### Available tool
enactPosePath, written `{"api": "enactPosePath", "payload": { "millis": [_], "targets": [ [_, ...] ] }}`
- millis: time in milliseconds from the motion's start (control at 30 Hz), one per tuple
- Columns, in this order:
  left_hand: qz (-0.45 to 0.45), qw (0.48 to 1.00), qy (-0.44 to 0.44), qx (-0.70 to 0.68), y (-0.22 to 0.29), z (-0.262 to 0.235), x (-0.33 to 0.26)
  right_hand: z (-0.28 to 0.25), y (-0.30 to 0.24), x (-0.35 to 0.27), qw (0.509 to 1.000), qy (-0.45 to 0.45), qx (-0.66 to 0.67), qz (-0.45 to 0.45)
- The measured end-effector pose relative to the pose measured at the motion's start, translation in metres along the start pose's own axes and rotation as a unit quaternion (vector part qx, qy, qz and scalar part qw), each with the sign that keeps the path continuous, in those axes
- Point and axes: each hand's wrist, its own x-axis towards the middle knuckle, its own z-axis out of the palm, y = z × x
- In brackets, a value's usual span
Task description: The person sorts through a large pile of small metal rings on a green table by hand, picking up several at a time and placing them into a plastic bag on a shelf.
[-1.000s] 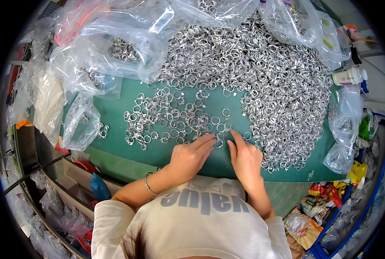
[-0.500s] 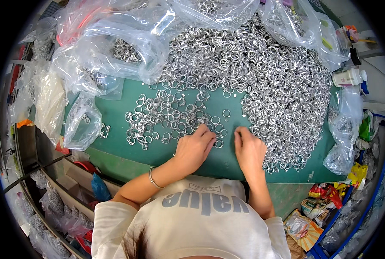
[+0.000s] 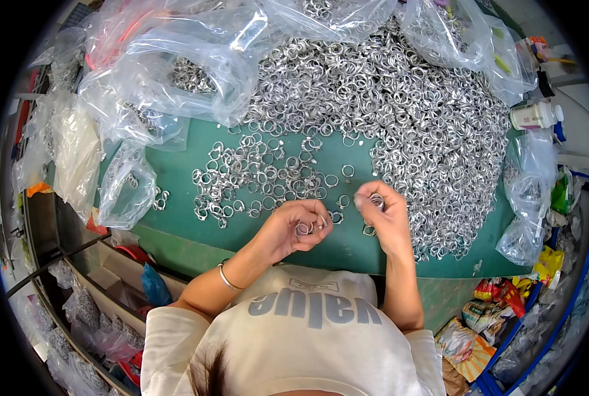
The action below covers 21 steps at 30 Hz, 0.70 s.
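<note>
Holding small metal rings in curled fingers, the left hand sits at lower centre. The right hand pinches one ring between fingertips, just right of it. Loose rings lie above on the green table; bare mat shows toward its near edge. The large heap crowds upper right, plastic bags upper left.

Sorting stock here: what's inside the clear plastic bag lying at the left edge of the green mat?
The clear bag holds a few silver metal rings, seen through the plastic. Its folds hide how many; beneath lies the green mat.
</note>
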Motion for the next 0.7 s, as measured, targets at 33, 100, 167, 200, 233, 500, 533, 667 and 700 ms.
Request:
{"api": "enactPosePath", "payload": {
  "millis": [33, 100, 167, 200, 233, 500, 533, 667, 700],
  "targets": [
    [-0.003, 1.0, -0.008, -0.003, -0.001, -0.002, 0.002, -0.006, 0.002, -0.002, 0.981, -0.048, 0.182, 0.055],
    [-0.008, 1.0, -0.025, -0.009, -0.003, -0.005, 0.004, -0.01, 0.003, -0.005, 0.938, -0.08, 0.332, 0.059],
    [0.029, 0.998, 0.025, 0.04, -0.004, 0.003, 0.004, -0.01, 0.001, -0.008, 0.927, -0.062, 0.364, 0.07],
    [0.048, 0.996, 0.051, 0.064, -0.005, 0.006, 0.004, -0.011, 0.001, -0.009, 0.943, -0.03, 0.322, 0.081],
    [0.077, 0.983, 0.069, 0.149, -0.005, 0.006, 0.004, -0.012, 0.002, -0.01, 0.956, 0.002, 0.279, 0.091],
    [0.074, 0.986, 0.045, 0.141, 0.003, -0.004, 0.005, -0.016, -0.003, -0.019, 0.927, -0.051, 0.358, 0.101],
    [0.07, 0.986, 0.047, 0.142, 0.003, -0.003, 0.006, -0.015, -0.004, -0.021, 0.908, -0.054, 0.4, 0.109],
    [0.111, 0.96, 0.081, 0.243, 0.003, 0.003, 0.008, -0.023, 0.01, -0.038, 0.901, -0.02, 0.42, 0.108],
    [0.136, 0.942, 0.096, 0.291, 0.003, 0.003, 0.009, -0.03, 0.018, -0.044, 0.919, -0.007, 0.379, 0.107]
  ]
}}
